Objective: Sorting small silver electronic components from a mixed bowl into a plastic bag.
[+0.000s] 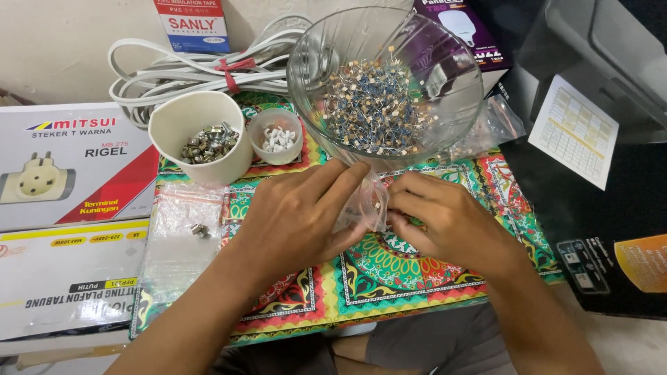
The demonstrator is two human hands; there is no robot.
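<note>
A small clear plastic bag is held between both hands above a brightly patterned cloth laid on the desk. The left hand is closed on the bag's left side, its grip formed by the thumb and the extended fingers pinching the plastic. The right hand is closed on the bag's right edge, the fingertips curled in against the film. A few tiny pale pieces can be made out inside the bag.

Just beyond the hands, a large glass bowl is seen, tilted toward the viewer and heaped with small blue and tan electronic components. To its left, a cream cup filled with small metal screws is placed, and just beside it a smaller translucent cup of white pieces. A coil of white cable, tied with a red strip, lies behind the cups. Flat clear bags, one with a few metal parts on it, are spread on the cloth's left edge, next to printed cardboard boxes. A printed paper sheet rests at the right on a dark surface.
</note>
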